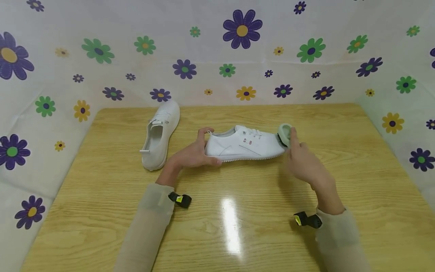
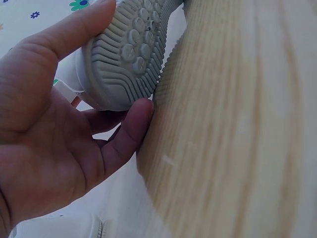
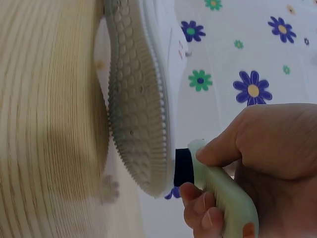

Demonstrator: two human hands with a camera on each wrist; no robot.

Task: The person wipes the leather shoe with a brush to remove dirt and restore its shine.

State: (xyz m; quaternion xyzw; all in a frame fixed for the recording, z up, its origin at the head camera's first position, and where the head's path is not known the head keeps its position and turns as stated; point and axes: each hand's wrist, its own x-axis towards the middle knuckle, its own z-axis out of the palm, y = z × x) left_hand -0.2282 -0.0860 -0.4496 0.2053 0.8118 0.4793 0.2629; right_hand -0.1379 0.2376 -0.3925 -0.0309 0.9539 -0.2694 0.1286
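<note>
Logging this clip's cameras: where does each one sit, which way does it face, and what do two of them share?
Head: on the person's head, facing forward and down over the table; the left hand, right hand and both sleeves show.
Left wrist: on that wrist, facing the sole of the white shoe; much of the left hand shows.
Right wrist: on that wrist, facing the green brush at the shoe's toe; part of the right hand shows.
Shared: both wrist views show the sole.

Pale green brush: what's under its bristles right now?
The bristles meet the toe of the white shoe gripped by the left hand; the patch they cover is hidden.
</note>
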